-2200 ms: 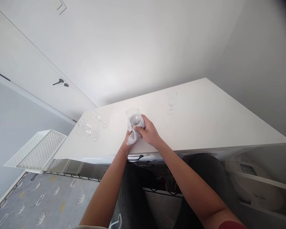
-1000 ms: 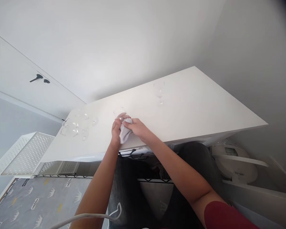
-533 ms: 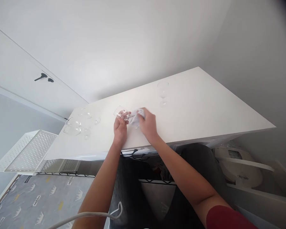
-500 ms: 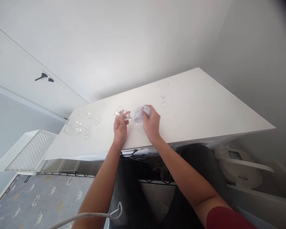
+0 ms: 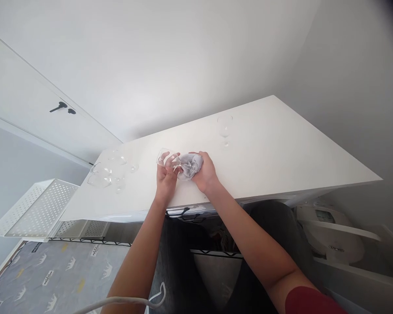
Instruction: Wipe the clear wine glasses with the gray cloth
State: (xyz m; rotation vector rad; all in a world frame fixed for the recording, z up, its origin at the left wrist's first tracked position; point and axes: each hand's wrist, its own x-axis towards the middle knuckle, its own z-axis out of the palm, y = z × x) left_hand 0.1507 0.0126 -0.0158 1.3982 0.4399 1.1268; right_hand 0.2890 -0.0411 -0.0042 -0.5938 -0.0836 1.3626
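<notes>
My left hand is wrapped round the bowl of a clear stemmed glass, which lies sideways with its rim to the left. In my right hand is a crumpled pale grey cloth, closed round the foot end of the glass. The stem is mostly hidden by fingers and cloth. Both hands are just above the white tabletop, near its front edge. Another stemmed glass is on the table beyond my right hand.
Several clear glasses are grouped at the table's left end. A white perforated rack adjoins that end. Below right is a cream-coloured appliance. A white cable crosses in front of my left forearm.
My right hand has moved the cloth left onto the foot end of the glass and turned, so the cloth now faces up. My left hand keeps its hold on the bowl.
</notes>
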